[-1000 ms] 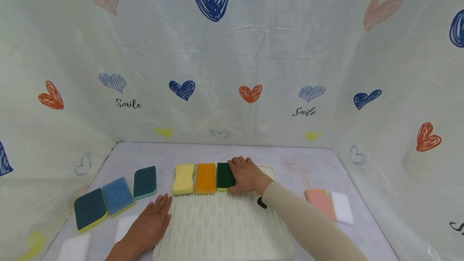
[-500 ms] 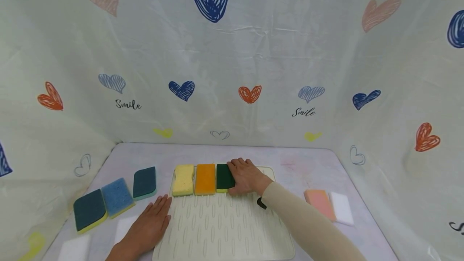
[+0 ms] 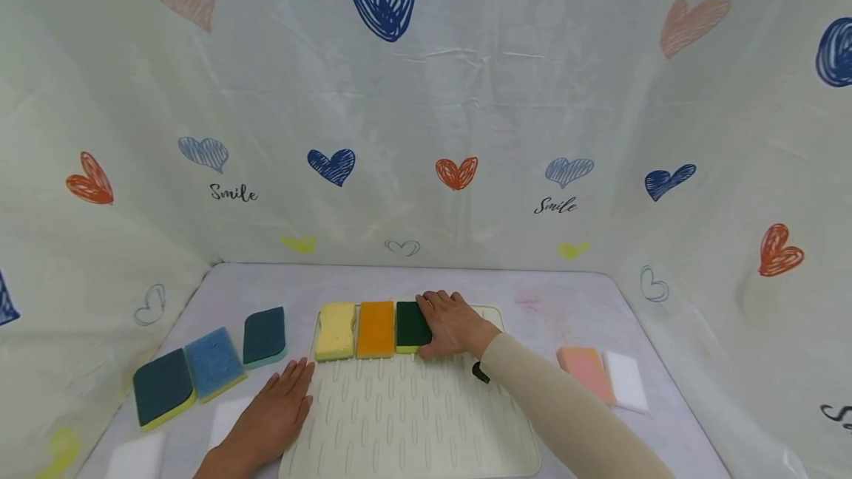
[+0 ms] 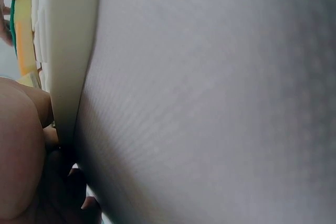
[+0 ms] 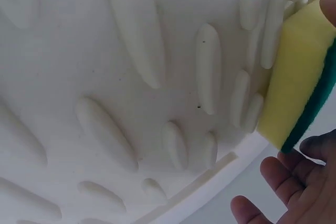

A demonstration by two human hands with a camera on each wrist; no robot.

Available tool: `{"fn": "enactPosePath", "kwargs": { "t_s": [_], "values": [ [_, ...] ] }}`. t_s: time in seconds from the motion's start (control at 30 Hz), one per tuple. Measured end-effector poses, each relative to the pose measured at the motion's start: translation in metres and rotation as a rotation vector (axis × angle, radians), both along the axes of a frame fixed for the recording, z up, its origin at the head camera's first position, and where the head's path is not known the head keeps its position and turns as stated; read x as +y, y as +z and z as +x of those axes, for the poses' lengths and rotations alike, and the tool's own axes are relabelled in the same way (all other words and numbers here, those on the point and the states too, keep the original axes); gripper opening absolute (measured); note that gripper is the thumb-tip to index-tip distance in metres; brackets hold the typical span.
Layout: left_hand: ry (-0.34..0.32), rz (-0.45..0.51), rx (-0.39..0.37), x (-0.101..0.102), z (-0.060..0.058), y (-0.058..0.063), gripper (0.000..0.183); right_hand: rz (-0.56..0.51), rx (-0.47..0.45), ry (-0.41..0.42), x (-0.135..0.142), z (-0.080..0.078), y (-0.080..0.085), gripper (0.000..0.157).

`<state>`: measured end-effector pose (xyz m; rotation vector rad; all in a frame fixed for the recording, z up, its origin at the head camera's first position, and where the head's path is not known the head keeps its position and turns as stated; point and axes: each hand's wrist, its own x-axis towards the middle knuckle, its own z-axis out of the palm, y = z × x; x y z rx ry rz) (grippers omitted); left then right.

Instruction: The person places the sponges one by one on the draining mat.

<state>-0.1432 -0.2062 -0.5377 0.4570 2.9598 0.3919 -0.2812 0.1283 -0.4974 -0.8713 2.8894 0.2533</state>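
My right hand [image 3: 454, 325] spans a scouring sponge [image 3: 413, 327] with a dark green top and yellow foam, thumb at its near edge and fingers at its far edge. In the right wrist view, the yellow foam [image 5: 296, 72] lies between thumb and fingertips at the rim of the ribbed cream mat [image 3: 413, 420]. Left of it, an orange sponge [image 3: 376, 330] and a pale yellow notched sponge [image 3: 336, 333] complete a row along the mat's far edge. My left hand [image 3: 273, 416] rests with straight fingers along the mat's left edge; the left wrist view shows that raised rim [image 4: 73, 35] up close.
On the left lie a dark green sponge [image 3: 163, 386], a blue sponge [image 3: 214, 363], a dark teal sponge [image 3: 263, 335] and two white pads, one partly behind my left wrist. A pink sponge [image 3: 587, 374] and a white pad [image 3: 626, 383] lie right. Heart-printed sheeting surrounds the table.
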Motion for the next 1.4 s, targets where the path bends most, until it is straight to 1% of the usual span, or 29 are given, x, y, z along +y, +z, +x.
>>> {"fn": "enactPosePath", "kwargs": {
  "t_s": [0.1,0.2,0.37,0.53,0.6,0.83,1.03,1.13,1.33,1.4],
  "values": [
    [0.001,0.002,-0.015,0.001,0.000,0.000,0.056,0.004,0.010,0.006,0.004,0.001,0.004,0.106],
    [0.003,-0.002,-0.034,0.001,0.000,0.000,0.057,0.007,0.040,0.018,0.012,0.003,0.010,0.106],
    [0.008,-0.004,-0.053,0.002,0.000,0.000,0.058,-0.031,0.103,0.033,0.034,0.008,0.018,0.103],
    [0.009,-0.013,-0.058,0.002,-0.002,-0.001,0.059,-0.048,0.167,0.023,0.071,0.015,0.024,0.098],
    [0.009,-0.017,-0.063,0.002,-0.002,0.000,0.059,-0.043,0.179,0.011,0.089,0.019,0.027,0.097],
    [-0.005,-0.002,-0.030,0.002,0.001,0.004,0.057,-0.033,0.257,-0.001,0.152,0.031,0.035,0.096],
    [-0.016,0.021,-0.027,0.003,0.002,0.007,0.056,-0.026,0.297,0.010,0.194,0.047,0.039,0.097],
    [-0.018,0.018,-0.026,0.003,0.002,0.006,0.057,0.014,0.294,0.014,0.211,0.058,0.039,0.096],
    [-0.015,0.006,-0.014,0.003,0.001,0.005,0.056,0.098,0.305,0.074,0.241,0.081,0.038,0.083],
    [-0.016,0.005,-0.005,0.002,0.001,0.005,0.056,0.120,0.300,0.097,0.249,0.089,0.038,0.081]
  ]
}}
